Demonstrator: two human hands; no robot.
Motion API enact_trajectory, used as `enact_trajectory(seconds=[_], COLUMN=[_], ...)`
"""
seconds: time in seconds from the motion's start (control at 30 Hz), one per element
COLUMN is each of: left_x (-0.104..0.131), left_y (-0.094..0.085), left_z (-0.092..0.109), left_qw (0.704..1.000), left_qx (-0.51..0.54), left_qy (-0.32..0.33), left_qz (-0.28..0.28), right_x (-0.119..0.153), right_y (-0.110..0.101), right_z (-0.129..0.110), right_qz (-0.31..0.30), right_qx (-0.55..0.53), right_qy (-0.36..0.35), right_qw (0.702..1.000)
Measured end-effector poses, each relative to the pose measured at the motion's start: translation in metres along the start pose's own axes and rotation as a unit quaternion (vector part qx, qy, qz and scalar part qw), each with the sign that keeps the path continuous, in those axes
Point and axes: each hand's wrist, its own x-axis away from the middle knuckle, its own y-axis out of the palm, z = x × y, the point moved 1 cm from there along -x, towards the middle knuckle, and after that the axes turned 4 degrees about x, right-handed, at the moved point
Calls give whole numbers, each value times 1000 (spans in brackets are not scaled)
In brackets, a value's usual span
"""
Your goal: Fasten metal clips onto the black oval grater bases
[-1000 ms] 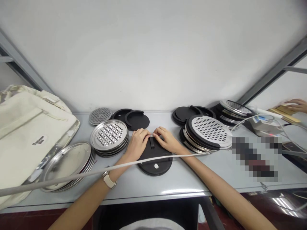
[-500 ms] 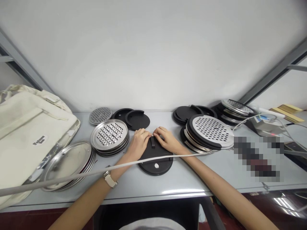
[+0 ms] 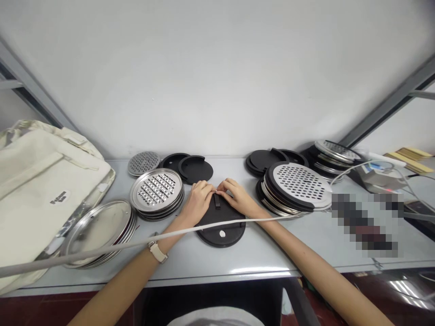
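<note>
Right, the grey table [image 3: 265, 253] carried the cream bag [image 3: 37, 181] at left, and the black disc [image 3: 220, 231] lay flat between grater stacks. At its far edge, left hand [image 3: 199, 201] and right hand [image 3: 238, 197] met, fingertips narrowly pinched; what they gripped, I couldn't tell.
</note>
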Motion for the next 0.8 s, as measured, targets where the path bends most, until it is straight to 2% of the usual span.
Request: enact_trajectory(seconds=[0.33,0.8], left_x=[1,-1], left_y=[-2,1], left_z=[5,0], left_qw=[999,1000], left_qx=[-22,15], left_qy=[28,11], left_qz=[-13,5], right_x=[2,2], right_y=[-2,2], right_z=[-4,-1], right_qz=[11,19], right_qx=[28,64], right_qy=[-13,-11], right_qw=[999,998])
